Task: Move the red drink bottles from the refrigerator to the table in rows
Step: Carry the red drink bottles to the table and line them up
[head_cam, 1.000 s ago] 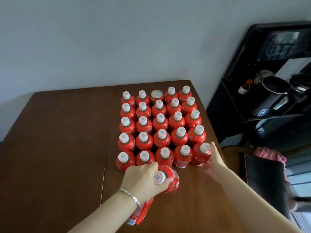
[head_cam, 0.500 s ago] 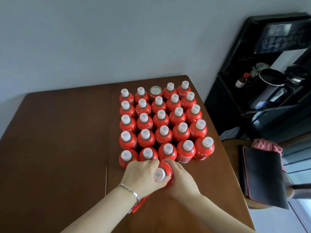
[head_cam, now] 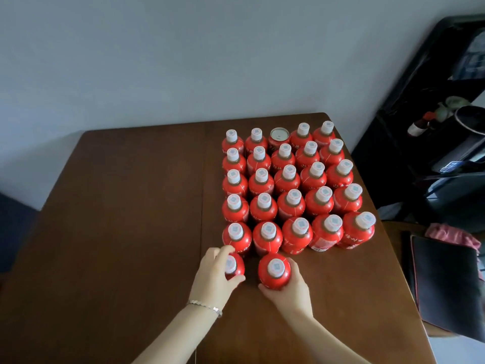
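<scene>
Near the front of the worktop (head_cam: 131, 206), the left hand (head_cam: 214, 278) curls round one red bottle (head_cam: 234, 270) and the right hand (head_cam: 291, 291) cups a second bottle (head_cam: 274, 278), just before the five-row block of bottles (head_cam: 291, 210). Their white caps carry a blurred bluish square, and the label writing is unreadable. A red can (head_cam: 279, 137) stands in the back row.
</scene>
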Tool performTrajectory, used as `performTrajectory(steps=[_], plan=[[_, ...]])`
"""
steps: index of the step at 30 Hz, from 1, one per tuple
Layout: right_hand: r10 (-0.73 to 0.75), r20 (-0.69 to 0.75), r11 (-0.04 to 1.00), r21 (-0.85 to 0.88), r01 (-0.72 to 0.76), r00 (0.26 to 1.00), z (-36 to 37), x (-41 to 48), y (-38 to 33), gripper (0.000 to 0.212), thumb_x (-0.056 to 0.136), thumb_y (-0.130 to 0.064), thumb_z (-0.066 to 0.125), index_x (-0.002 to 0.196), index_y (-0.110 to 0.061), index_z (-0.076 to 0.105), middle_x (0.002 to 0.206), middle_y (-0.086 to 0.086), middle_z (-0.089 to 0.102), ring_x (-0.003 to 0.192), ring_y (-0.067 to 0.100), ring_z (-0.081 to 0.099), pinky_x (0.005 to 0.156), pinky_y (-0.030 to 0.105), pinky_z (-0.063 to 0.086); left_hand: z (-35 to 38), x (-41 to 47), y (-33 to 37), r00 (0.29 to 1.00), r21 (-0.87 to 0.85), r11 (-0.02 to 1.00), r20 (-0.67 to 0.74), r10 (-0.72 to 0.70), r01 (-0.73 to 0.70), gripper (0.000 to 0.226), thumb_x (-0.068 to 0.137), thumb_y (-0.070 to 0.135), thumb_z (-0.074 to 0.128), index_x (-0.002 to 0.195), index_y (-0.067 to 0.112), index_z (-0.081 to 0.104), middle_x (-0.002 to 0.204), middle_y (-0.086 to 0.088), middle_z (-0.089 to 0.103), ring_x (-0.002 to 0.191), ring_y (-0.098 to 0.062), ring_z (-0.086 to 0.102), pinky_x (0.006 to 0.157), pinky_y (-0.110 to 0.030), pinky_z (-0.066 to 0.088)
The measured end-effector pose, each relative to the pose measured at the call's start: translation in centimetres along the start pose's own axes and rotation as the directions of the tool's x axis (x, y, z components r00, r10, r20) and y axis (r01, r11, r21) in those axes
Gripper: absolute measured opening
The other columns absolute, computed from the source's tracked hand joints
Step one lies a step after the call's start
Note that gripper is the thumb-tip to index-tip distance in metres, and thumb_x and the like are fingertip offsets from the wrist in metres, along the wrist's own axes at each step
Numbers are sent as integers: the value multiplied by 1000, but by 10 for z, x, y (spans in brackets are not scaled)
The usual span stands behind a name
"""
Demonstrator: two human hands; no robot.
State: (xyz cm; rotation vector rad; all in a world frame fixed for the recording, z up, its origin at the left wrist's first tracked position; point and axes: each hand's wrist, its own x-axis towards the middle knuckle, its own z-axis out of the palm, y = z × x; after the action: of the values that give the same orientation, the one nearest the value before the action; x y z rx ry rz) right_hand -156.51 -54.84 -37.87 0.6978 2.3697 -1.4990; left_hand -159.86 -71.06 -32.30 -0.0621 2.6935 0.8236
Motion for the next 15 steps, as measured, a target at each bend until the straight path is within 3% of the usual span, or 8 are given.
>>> performTrajectory(steps=[3, 5, 7, 11, 15], plan=[[-1, 19, 1000, 23, 1, 1000, 6, 0, 1, 71, 61, -18, 87, 113, -34, 42, 112, -8, 59, 100, 9, 56, 84, 20, 40, -1, -2, -13, 986, -254, 955, -19, -166, 156, 80, 67, 27, 82, 135, 26, 39, 128, 2, 46, 123, -17, 44, 98, -30, 42], [13, 0, 999, 44, -13, 1000, 9, 0, 2, 71, 60, -17, 87, 114, -33, 43, 113, -7, 59, 102, 11, 56, 86, 21, 41, 2, -1, -25, 955, -388, 873, 90, -281, 294, 85, 68, 29, 81, 139, 27, 35, 137, 2, 43, 127, -19, 42, 104, -36, 40], [24, -17, 997, 68, -23, 1000, 12, -1, 2, 71, 61, -16, 87, 114, -33, 43, 110, -8, 59, 102, 12, 57, 86, 22, 42, 10, 0, -32, 909, -521, 745, 250, -334, 417, 73, 70, 32, 80, 132, 33, 39, 134, 2, 50, 115, -16, 52, 103, -38, 45], [49, 6, 995, 88, -49, 999, 9, -1, -3, 69, 62, -14, 86, 110, -34, 42, 98, -12, 58, 93, 11, 56, 81, 22, 40, 29, 3, -31, 902, -616, 659, 295, -315, 431, 58, 67, 34, 81, 115, 38, 49, 107, 14, 62, 99, -10, 62, 92, -36, 54], [92, 10, 992, 89, -92, 996, 5, 3, -7, 71, 60, -15, 87, 111, -34, 41, 92, -14, 57, 89, 12, 57, 77, 23, 40, 41, 8, -19, 908, -645, 639, 298, -295, 419, 60, 60, 42, 81, 113, 38, 52, 101, 18, 64, 97, -10, 64, 91, -37, 54]])
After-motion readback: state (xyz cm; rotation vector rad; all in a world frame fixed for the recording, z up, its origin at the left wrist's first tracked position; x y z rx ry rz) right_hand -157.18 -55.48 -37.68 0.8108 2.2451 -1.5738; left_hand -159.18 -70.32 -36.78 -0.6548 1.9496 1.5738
